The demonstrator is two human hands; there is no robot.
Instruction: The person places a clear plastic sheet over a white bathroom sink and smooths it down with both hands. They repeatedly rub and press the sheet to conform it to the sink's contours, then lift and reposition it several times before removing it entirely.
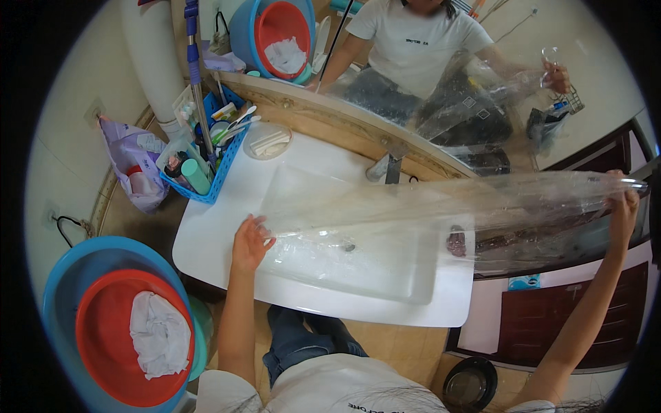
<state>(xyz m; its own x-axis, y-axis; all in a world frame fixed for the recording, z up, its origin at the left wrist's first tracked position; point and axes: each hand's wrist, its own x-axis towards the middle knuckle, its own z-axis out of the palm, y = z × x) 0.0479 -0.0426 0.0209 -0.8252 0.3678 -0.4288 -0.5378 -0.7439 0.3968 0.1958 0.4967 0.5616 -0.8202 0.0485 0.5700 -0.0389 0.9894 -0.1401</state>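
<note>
A long sheet of clear plastic film (526, 206) is stretched across a white washbasin (449, 312). My left hand (249, 245) pinches its narrow left end between thumb and fingers, above the basin's left part. Far to the right, my raised right hand (624, 201) grips the other end, where a clear, shiny rim pokes out past the fingers. The film is wider and creased toward that side. Through it show the drain (349, 248) and a dark reddish object (456, 240) on the right rim, too blurred to name. The metal faucet (379, 168) stands behind the film.
Left on the counter are a blue plastic basket (227, 170) of toiletries and a round soap dish (268, 141). A pole (198, 98) rises from the basket. Below left, a blue tub (62, 289) holds a red basin (103, 356) with white cloth (159, 333). A mirror (377, 98) backs the sink.
</note>
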